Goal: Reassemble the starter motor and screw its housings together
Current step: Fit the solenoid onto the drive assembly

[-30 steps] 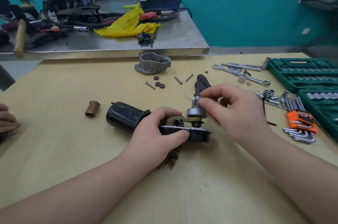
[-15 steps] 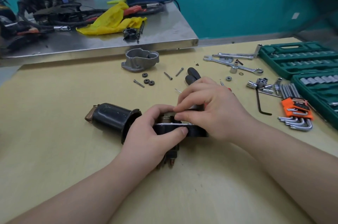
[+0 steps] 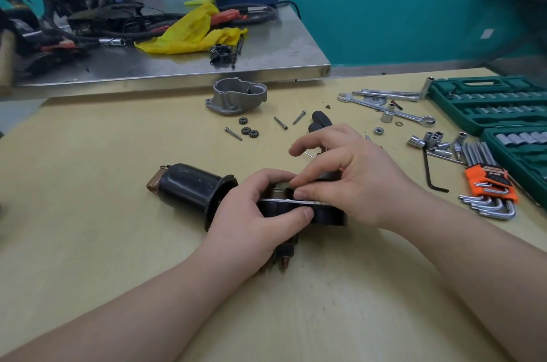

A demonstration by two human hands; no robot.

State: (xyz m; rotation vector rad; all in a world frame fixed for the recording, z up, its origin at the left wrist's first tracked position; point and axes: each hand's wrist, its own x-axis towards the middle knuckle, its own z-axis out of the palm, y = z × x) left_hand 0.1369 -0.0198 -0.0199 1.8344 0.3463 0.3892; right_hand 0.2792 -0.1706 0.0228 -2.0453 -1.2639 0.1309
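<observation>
Left hand (image 3: 260, 213) gripping motor body (image 3: 299, 209); right hand (image 3: 352, 175) fingers curling, pressing part onto plate. Advise seating flush.

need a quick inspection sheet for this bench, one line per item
surface: yellow table, steel bench behind
job's things: black motor body; grey housing, three gears, screws loose
clutter: hex keys, sockets, spanners, green cases, yellow rag
grip: left hand and right hand hold the black assembly
cables: black leads on bench
surroundings: teal wall
</observation>
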